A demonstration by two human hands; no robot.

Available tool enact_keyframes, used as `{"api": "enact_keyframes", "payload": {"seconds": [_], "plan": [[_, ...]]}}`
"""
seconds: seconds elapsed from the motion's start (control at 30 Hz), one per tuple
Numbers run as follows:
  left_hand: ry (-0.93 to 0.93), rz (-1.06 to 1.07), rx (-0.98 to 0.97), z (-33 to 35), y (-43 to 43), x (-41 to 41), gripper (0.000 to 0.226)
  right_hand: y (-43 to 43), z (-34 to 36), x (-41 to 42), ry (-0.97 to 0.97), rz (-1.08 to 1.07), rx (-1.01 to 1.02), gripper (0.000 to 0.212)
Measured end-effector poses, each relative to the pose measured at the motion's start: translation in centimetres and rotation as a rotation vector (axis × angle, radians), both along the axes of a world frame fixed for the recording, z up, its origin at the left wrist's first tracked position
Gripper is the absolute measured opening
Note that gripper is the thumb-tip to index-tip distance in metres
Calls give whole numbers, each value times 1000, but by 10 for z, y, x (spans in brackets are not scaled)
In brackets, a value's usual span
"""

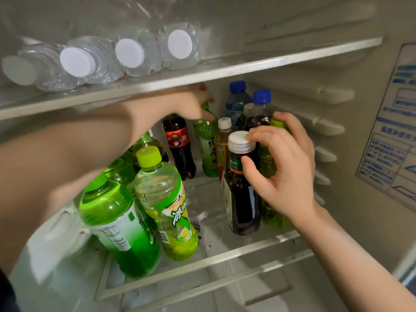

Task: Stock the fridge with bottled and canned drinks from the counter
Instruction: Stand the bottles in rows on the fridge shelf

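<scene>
Leaning green bottles could tip if bumped, as left hand grips a tea bottle and right hand holds a dark bottle.

The yellow-green bottle in front carries a large slanted white 冰 on its label, small red characters above it too blurred to make out, and a barcode lower down. The green bottle at the back shows a dark 绿 running down its pale label, with tiny unreadable characters above. The dark bottle has a green band with a white 叶. The cola bottle bears a red label whose mark cannot be read. The sticker on the right holds blue printed lines and tables, all too blurred to read.
</scene>
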State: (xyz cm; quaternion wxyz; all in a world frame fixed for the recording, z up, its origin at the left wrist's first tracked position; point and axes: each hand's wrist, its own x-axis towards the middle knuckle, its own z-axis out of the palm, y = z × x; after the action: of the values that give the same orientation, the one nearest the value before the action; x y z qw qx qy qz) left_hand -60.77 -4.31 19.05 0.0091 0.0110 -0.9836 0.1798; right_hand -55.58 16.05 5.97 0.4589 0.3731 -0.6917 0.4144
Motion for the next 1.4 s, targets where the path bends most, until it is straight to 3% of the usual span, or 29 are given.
{"api": "enact_keyframes", "payload": {"seconds": [0.17,0.43,0.63,0.73,0.97,1.17,1.4], "plan": [[-166,-96,128,-17,29,-6,52,1,0,-1,-10,31,-6,25],[-204,-108,131,-20,29,-8,40,3,0,-3,4,49,-8,26],[-251,17,126,-12,4,4,32,5,-1,-3,2,49,-7,26],[-263,68,109,-10,-13,12,10,5,-1,-2,-8,54,-8,26],[-318,233,293,-12,-37,26,21,0,-1,-1,13,27,-22,26],[-347,205,443,-5,-29,31,18,0,-2,-3,12,22,-23,26],[-411,129,432,0,-12,38,17,-1,-3,-4,12,19,-27,26]]}}
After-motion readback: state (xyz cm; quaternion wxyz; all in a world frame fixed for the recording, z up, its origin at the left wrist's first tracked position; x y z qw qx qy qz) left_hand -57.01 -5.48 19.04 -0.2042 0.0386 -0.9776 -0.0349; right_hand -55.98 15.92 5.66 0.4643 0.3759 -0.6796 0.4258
